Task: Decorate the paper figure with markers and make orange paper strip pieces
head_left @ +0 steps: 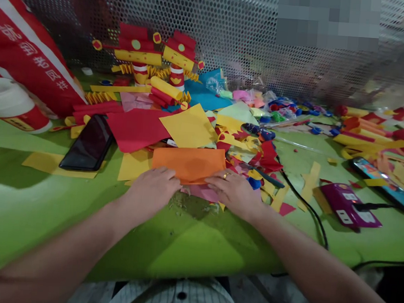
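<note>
A folded-looking sheet of orange paper (189, 163) lies across the heap of cut paper, right in front of me. My left hand (160, 183) is closed on its near left corner, fingers curled at the edge. At the near right corner, my right hand (235, 191), with a ring on one finger, grips the same sheet. Behind it are a yellow square sheet (190, 126) and a red sheet (137, 127). Some pink paper (204, 193) shows beneath the orange one, between my hands. My fingertips are partly hidden.
A black phone (88, 143) lies to the left, near a paper cup (16, 106). Red and yellow paper figures (140, 50) stand behind. To the right are a purple power bank (350, 205), a cable (305, 205) and another phone (386, 183), all on the green table (195, 252).
</note>
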A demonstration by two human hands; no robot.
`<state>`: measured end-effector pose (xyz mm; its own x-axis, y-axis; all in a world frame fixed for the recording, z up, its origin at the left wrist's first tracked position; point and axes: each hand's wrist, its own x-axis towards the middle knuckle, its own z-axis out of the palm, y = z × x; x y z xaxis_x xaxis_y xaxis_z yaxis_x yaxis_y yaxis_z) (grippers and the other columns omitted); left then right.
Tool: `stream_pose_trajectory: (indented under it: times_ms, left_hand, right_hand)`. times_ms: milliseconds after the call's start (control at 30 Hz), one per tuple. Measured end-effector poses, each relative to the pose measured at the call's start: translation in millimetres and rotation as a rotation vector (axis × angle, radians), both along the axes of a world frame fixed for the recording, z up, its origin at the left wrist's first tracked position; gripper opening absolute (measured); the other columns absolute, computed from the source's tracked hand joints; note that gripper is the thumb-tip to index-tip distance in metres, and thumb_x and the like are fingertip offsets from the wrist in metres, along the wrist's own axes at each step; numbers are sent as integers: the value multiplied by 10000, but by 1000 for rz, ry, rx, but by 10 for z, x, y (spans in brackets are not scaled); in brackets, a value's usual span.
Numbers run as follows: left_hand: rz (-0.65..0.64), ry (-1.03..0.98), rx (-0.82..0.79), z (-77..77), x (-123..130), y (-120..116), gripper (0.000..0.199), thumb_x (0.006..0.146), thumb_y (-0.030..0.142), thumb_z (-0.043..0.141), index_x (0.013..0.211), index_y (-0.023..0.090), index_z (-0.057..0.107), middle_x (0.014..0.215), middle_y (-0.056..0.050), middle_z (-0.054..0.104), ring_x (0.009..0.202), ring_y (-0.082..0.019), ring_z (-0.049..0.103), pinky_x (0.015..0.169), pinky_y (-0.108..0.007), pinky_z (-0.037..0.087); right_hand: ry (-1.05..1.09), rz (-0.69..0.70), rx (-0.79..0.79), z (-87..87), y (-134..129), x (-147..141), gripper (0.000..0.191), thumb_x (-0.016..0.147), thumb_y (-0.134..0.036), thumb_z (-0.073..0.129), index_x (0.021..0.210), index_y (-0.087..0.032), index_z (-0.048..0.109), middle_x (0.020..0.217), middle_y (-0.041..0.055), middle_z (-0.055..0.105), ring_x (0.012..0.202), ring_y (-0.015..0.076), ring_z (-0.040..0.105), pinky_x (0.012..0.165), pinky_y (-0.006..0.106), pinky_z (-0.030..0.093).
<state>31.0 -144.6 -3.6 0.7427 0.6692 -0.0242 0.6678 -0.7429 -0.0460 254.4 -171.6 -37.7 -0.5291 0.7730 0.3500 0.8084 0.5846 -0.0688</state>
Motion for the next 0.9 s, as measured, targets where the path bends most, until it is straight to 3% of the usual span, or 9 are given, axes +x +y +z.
stream_pose_trajectory:
  times_ms: [167,400,567,767,900]
  left_hand:
    - [131,-51,-171,14,-4,87,246,908,197,409,900,145,649,836,-54,638,815,-197,590,697,-309,449]
    - [245,-60,-133,-45,22,63,269,887,141,410,1018,169,643,931,-70,620,816,-194,589,667,-297,449]
    - [204,9,-37,-17,40,33,313,844,75,445,1052,174,656,907,-87,612,862,-228,569,697,-324,449]
    - [104,18,101,-43,44,15,253,798,32,487,924,129,684,826,-94,623,838,-239,562,744,-367,458]
    - [40,28,92,-42,111,-63,266,797,10,470,971,99,650,877,-105,620,861,-233,566,691,-339,486]
  right_hand:
    - [132,-106,-100,0,31,5,243,880,-137,438,947,-134,672,816,82,719,748,187,659,644,291,524]
    - [176,-158,-79,-45,70,-56,267,870,-123,404,870,-136,671,908,118,685,782,195,640,654,314,522]
    - [60,-171,-57,-54,74,-70,250,827,-91,457,849,-156,697,908,105,680,795,210,630,685,331,517]
    - [-26,-200,-72,-49,69,-73,249,828,-105,482,876,-189,711,924,86,678,830,219,611,698,333,499]
    - [-52,-222,-34,-48,62,-91,235,829,-109,496,863,-191,714,885,93,670,828,228,591,726,359,481]
